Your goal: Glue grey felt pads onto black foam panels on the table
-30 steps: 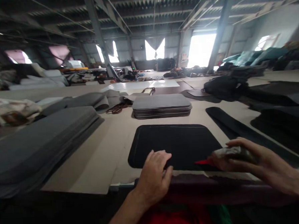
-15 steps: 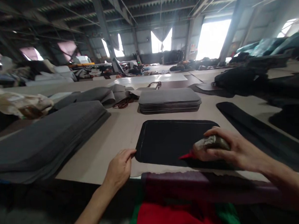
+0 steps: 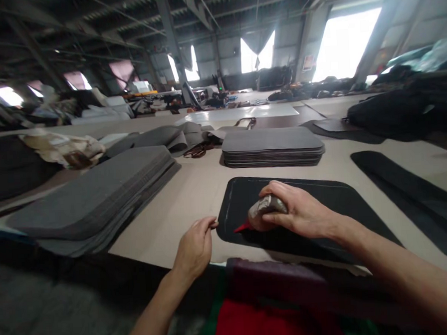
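A black panel [image 3: 322, 197] with rounded corners lies flat on the table, a thin pale line running near its left and far edges. My right hand [image 3: 291, 206] is wrapped round a squeeze bottle [image 3: 259, 216], which looks like a glue bottle. Its red nozzle [image 3: 242, 228] points left and down, close to the panel's surface near the front left corner. The fingers of my left hand [image 3: 195, 244] are pinched together at the panel's left edge. How much of the edge lies between them is hard to see.
Behind the panel stands a neat stack of grey panels [image 3: 273, 147]. A larger grey pile [image 3: 97, 189] sits to the left, near the table's front edge. On the right lies a long black strip [image 3: 408, 198], with a dark heap [image 3: 396, 111] behind it.
My right hand has moved the bottle leftward along the panel's near side, toward the left corner. My left hand stays at the left edge. The whole view has shifted slightly.
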Demonstrator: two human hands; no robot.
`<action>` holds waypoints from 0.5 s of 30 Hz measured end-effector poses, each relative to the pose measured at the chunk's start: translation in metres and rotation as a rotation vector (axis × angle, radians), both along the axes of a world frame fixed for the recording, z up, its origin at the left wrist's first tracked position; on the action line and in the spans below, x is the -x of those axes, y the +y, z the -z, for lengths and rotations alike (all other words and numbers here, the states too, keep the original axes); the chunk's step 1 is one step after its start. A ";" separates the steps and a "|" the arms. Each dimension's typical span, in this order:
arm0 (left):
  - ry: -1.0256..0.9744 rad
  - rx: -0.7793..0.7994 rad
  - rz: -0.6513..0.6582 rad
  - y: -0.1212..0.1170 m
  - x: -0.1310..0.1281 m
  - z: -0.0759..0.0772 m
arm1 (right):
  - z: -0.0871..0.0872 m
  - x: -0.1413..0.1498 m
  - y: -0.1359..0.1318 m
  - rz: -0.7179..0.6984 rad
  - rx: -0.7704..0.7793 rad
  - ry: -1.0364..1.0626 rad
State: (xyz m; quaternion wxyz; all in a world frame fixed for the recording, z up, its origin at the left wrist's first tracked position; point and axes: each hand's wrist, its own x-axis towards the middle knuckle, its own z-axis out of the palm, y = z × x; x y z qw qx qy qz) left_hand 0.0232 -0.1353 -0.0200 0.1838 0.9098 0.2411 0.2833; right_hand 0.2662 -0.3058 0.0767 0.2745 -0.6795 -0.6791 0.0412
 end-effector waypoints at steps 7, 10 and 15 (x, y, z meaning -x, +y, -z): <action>-0.006 0.010 -0.006 -0.002 0.001 -0.001 | 0.009 0.008 0.023 0.034 -0.075 -0.016; -0.005 0.001 -0.021 -0.002 0.000 -0.002 | 0.015 -0.005 0.019 0.195 -0.143 0.211; -0.002 -0.012 -0.023 0.000 0.000 0.000 | 0.029 -0.061 -0.004 0.427 -0.255 0.619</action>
